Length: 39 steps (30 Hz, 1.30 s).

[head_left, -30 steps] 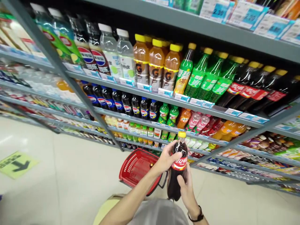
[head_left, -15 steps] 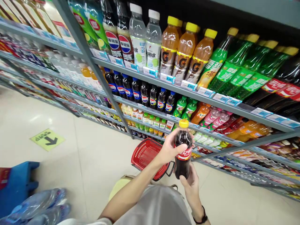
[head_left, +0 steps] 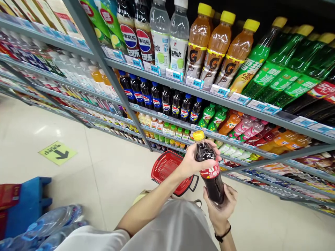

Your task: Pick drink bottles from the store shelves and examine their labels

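A cola bottle [head_left: 213, 183] with a yellow cap and red label is held in front of me, tilted with its cap toward the upper left. My left hand [head_left: 190, 162] wraps around its upper half, the thumb lying across the bottle just above the label. Lower down, my right hand [head_left: 222, 205] cups the base, with the thumb on one side and the fingers on the other. A black band circles my right wrist. Below and left of the bottle, a red shopping basket [head_left: 157, 170] sits on the floor, partly covered by my left forearm.
Shelves [head_left: 167, 83] packed with drinks run along the front, including orange sports-drink bottles [head_left: 214, 52] and small dark cola bottles [head_left: 157, 94]. At lower left are a blue pallet [head_left: 28, 205] and large water bottles [head_left: 52, 223]. A floor arrow sign [head_left: 58, 152] lies left.
The bottle has turned from nearly upright to tilted, its base swinging right with my right hand. More of the red label's side shows. The view has shifted slightly.
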Motion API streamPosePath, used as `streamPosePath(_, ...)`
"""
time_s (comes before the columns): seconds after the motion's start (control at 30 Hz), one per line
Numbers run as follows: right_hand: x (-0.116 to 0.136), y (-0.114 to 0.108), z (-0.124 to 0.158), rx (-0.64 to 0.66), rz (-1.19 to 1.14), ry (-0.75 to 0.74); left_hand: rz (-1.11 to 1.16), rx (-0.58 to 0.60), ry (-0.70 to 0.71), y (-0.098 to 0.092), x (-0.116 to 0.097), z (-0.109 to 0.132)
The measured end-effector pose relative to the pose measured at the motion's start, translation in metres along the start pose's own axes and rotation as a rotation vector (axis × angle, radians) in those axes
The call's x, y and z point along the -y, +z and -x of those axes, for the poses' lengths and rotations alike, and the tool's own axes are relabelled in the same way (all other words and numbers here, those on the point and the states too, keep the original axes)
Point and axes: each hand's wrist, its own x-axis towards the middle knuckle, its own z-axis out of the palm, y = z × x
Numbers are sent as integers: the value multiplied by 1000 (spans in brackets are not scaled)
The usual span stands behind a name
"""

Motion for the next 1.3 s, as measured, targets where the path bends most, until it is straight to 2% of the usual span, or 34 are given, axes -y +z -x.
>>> streamPosePath(0.07,2,0,3,22,-5,15,22,15,9,3,-2,0)
streamPosePath(0.13,5,0,9,92,-100,124,35,32,7,6,-5,-1)
streamPosePath(0.3,10,-9,20,512,-490,530,16,123,5,8,-15,-2)
streamPosePath(0.37,8,-13,18,571,-538,590,3,101,2,5,-16,-2)
streamPosePath(0.53,2,-13,11,589,-525,583,-2,57,42,-1,-14,-2)
streamPosePath(1.03,-11,-19,21,666,-457,507,-53,23,-2,1,-15,2)
streamPosePath(1.3,-6,-19,19,672,-399,479,-69,20,-11,4,-16,1)
